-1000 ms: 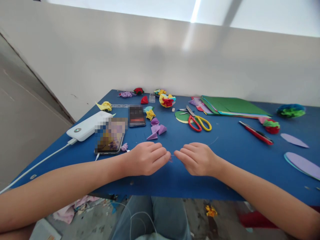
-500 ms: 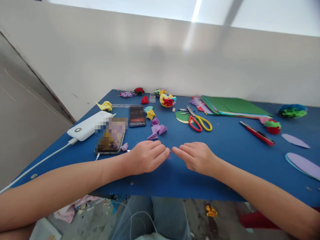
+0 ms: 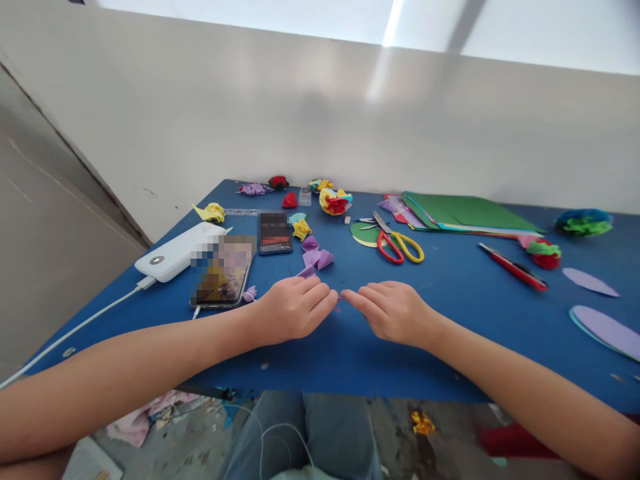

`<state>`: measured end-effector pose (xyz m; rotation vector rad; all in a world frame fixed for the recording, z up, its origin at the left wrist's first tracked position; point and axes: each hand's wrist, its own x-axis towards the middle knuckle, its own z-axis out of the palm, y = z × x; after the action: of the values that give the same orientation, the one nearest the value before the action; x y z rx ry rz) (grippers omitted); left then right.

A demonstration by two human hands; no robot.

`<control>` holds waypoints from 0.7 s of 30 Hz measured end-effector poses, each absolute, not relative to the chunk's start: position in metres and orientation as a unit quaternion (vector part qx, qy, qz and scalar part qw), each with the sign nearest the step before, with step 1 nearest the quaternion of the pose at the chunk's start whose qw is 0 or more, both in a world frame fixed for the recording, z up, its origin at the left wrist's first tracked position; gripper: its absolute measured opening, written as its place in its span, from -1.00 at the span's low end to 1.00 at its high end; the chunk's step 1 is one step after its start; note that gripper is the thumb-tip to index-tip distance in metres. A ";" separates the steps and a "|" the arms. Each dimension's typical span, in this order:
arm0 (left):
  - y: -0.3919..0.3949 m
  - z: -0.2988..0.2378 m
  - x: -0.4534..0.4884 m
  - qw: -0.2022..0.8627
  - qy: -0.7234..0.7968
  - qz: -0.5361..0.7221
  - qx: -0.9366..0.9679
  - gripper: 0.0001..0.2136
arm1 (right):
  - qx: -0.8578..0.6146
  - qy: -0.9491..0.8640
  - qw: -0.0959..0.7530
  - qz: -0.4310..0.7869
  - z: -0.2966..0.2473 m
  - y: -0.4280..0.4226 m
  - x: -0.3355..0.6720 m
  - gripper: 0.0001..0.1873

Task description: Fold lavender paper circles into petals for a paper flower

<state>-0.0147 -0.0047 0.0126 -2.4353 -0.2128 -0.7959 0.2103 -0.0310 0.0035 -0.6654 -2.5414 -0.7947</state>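
Observation:
Close together over the blue table [image 3: 320,365] are my left hand [image 3: 299,308] and my right hand [image 3: 393,309], their fingertips almost meeting. Both hands are closed, thumbs and fingers pressed together in a pinch. Something tiny and thin shows in the gap between the fingertips, too small to name. Just beyond my left hand lie folded purple paper pieces [image 3: 311,258], partly covered by it. A small purple paper piece [image 3: 250,293] sits behind my left wrist, beside a phone [image 3: 227,277]. Scissors [image 3: 393,243] with red and yellow handles rest beyond my right hand.
At left are a white power bank [image 3: 177,252] with a cable and a second phone [image 3: 275,233]. Paper flowers [image 3: 335,201] stand along the back. Green paper sheets [image 3: 475,212], a red cutter knife [image 3: 515,267] and lilac paper ovals [image 3: 607,330] lie to the right.
Both hands have shifted very slightly away from me, and their fingertips are a little closer together. The things on the table stay where they were.

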 end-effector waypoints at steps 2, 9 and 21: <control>-0.004 0.013 -0.015 0.284 -0.081 -0.295 -0.909 -0.88 | -0.239 -0.910 0.187 -0.281 0.004 -0.031 0.210 -0.70; -0.003 0.013 -0.016 0.274 -0.096 -0.279 -0.915 -0.88 | -0.250 -0.908 0.167 -0.292 0.003 -0.030 0.210 -0.70; -0.003 0.011 -0.020 0.300 -0.116 -0.253 -0.912 -0.88 | -0.294 -0.925 0.148 -0.188 0.008 -0.031 0.209 -0.67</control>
<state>-0.0197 -0.0027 0.0111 -2.4222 -0.3091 -0.6718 0.2090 -0.0307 0.0078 -0.8453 -2.6611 -0.5415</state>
